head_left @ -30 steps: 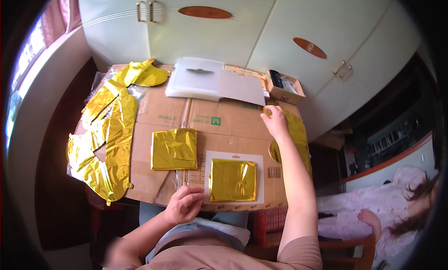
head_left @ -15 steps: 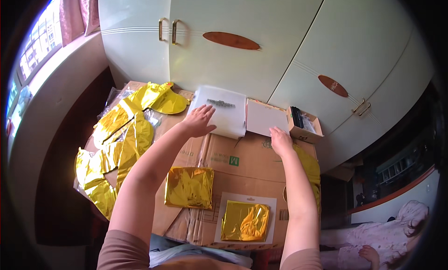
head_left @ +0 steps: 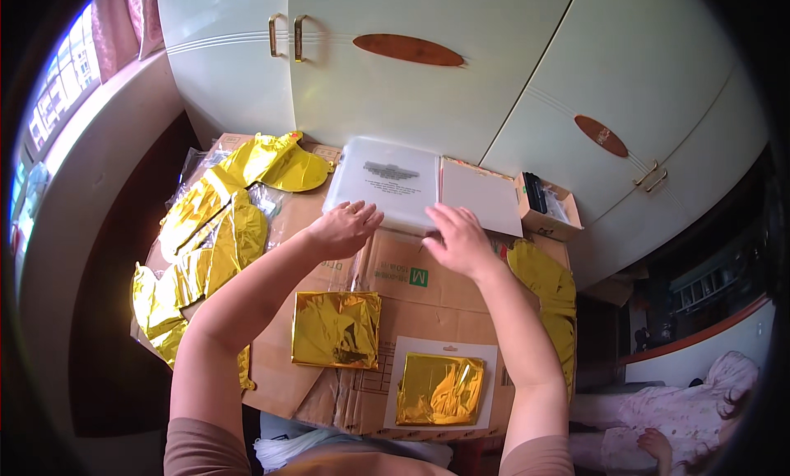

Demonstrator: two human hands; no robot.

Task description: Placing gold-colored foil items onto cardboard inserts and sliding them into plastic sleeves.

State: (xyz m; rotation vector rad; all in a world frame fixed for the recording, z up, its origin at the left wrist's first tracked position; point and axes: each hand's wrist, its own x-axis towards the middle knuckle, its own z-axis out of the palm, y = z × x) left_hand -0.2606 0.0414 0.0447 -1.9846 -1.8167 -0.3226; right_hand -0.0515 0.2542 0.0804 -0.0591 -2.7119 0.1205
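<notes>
We see both hands at the back of the worktop covered in brown cardboard [head_left: 276, 377]. Left hand [head_left: 347, 229]: palm down, fingers extended close together, over the front left edge of the stack of translucent white plastic bags with grey print [head_left: 387, 188]. Right hand [head_left: 461, 239]: loosely open, thumb apart from bent fingers, fingertips at the stack's front right corner; we can't tell if either hand touches the bags. We see nothing gripped in either. The stack lies flat at the rear middle, by the pale green cabinet doors [head_left: 411, 97]. Just right of it, a plain pale grey rectangular card [head_left: 481, 198], then an open brown cardboard box [head_left: 550, 222] with black items [head_left: 535, 195] inside. In front of the hands we have a folded square of shiny gold foil [head_left: 336, 329] and, nearer our body and further right, a gold foil packet [head_left: 438, 390] on a white card with a hang hole [head_left: 403, 357]. Flat gold foil shapes [head_left: 239, 229] sprawl along the left side; more gold foil [head_left: 543, 283] lies at the right edge, partly behind our right forearm. Far right, a person in pale patterned clothes [head_left: 691, 418]
</notes>
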